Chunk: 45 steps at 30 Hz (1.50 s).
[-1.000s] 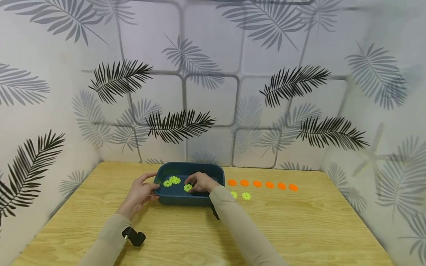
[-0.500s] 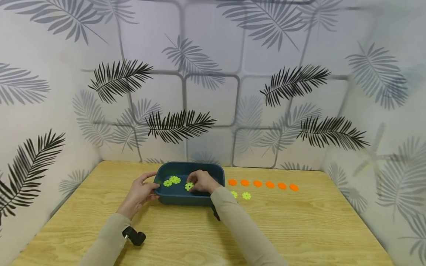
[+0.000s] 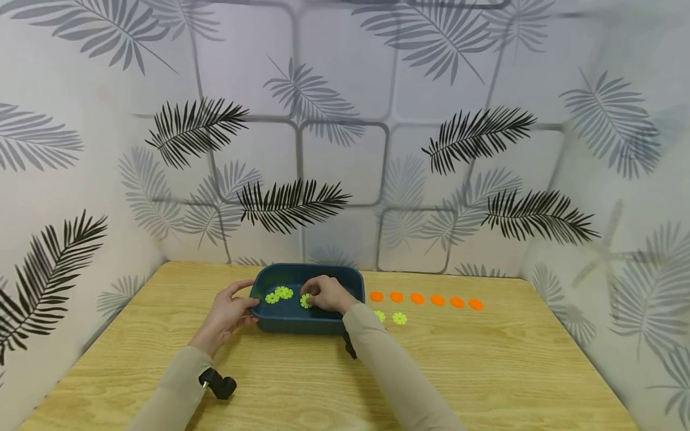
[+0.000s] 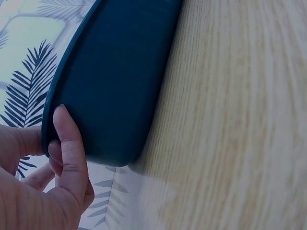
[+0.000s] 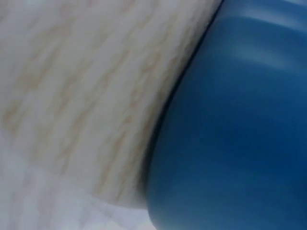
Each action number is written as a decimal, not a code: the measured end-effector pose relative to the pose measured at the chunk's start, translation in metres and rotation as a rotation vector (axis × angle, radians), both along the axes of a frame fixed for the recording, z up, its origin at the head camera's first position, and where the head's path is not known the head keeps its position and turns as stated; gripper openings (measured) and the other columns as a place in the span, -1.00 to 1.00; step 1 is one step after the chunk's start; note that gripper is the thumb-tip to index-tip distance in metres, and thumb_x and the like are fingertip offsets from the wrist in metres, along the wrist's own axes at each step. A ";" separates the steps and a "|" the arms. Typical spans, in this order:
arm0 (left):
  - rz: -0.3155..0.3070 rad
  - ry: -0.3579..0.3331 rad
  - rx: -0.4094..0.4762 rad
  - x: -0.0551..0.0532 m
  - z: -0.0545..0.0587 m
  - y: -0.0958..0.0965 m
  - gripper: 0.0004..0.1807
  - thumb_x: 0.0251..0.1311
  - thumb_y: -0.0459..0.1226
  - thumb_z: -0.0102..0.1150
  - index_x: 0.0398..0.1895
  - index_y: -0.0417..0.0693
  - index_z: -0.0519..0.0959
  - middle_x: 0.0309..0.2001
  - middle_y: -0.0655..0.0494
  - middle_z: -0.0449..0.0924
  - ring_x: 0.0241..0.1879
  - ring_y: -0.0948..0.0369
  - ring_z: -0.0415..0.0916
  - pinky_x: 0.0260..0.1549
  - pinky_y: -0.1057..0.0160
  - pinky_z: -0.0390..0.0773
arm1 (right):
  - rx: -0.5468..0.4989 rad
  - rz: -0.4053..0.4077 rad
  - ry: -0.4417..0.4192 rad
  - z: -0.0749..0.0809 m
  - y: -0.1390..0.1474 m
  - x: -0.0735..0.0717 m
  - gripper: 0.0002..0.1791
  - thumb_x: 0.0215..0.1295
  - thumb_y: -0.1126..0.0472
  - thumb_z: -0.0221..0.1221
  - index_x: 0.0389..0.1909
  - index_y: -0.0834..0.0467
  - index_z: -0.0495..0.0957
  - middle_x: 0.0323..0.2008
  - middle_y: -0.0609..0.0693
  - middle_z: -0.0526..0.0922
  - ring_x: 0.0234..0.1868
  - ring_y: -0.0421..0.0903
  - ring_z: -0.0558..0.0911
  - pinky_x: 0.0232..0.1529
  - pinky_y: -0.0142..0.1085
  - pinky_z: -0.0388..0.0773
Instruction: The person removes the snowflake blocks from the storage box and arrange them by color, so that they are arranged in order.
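Note:
A dark teal tray (image 3: 302, 326) stands on the wooden table, its outer wall also filling much of the left wrist view. My left hand (image 3: 229, 308) grips its left end, thumb over the rim and fingers below. Inside the tray, my right hand (image 3: 327, 293) pinches a yellow-green flower-shaped disc (image 3: 305, 301), partly covered by the fingers. To its left lie a few more such discs (image 3: 283, 292), some overlapping, on the tray floor. In the right wrist view only the tray's wall (image 5: 230, 124) and the table show; the hand itself is out of sight there.
Right of the tray, several orange discs (image 3: 417, 298) form a row on the table (image 3: 485, 365). Nearer me are two yellow-green discs (image 3: 399, 318), one partly hidden by the sleeve. A leaf-patterned wall (image 3: 345, 161) rises behind the table.
My right hand has risen slightly with the pinched disc, whose visible part is now smaller behind the fingers. The left hand and the tray have stayed in place.

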State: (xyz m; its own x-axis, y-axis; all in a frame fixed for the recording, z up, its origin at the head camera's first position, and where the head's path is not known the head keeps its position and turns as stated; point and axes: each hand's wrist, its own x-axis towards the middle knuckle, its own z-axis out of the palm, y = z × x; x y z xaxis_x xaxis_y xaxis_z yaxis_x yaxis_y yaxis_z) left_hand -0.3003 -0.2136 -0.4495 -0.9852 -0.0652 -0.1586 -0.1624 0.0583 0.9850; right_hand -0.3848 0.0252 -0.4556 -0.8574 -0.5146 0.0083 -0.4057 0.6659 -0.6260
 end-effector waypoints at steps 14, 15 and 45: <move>0.015 -0.014 0.005 0.001 -0.001 0.002 -0.37 0.35 -0.42 0.05 0.47 0.02 0.22 -0.19 -0.16 0.63 -0.47 0.22 0.63 -0.42 0.26 0.70 | -0.197 0.065 -0.093 0.011 0.010 0.006 -0.72 0.28 0.32 0.24 0.01 0.20 0.66 -0.43 -0.02 0.68 -0.51 -0.17 0.61 -0.44 -0.33 0.63; 0.014 -0.013 0.003 0.001 -0.001 0.002 -0.37 0.35 -0.42 0.04 0.47 0.01 0.21 -0.19 -0.16 0.62 -0.47 0.22 0.63 -0.42 0.26 0.70 | -0.209 0.071 -0.100 0.013 0.012 0.007 -0.71 0.27 0.31 0.26 0.01 0.20 0.65 -0.42 -0.02 0.69 -0.50 -0.16 0.62 -0.44 -0.32 0.64; 0.009 -0.013 0.003 0.000 -0.001 0.003 -0.36 0.36 -0.42 0.03 0.48 0.00 0.20 -0.20 -0.16 0.63 -0.49 0.23 0.63 -0.43 0.26 0.70 | -0.378 0.134 -0.193 0.029 0.054 0.019 -0.63 0.15 0.40 0.35 0.00 0.19 0.61 -0.19 0.14 0.66 -0.30 -0.13 0.68 -0.13 0.00 0.69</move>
State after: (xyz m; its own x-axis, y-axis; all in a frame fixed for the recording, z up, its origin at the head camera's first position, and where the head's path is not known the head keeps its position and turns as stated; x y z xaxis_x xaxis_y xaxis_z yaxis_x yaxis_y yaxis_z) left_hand -0.3004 -0.2102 -0.4506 -0.9824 -0.0730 -0.1719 -0.1760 0.0536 0.9829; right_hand -0.3654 0.0791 -0.4268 -0.7878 -0.6126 0.0639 -0.3249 0.3251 -0.8881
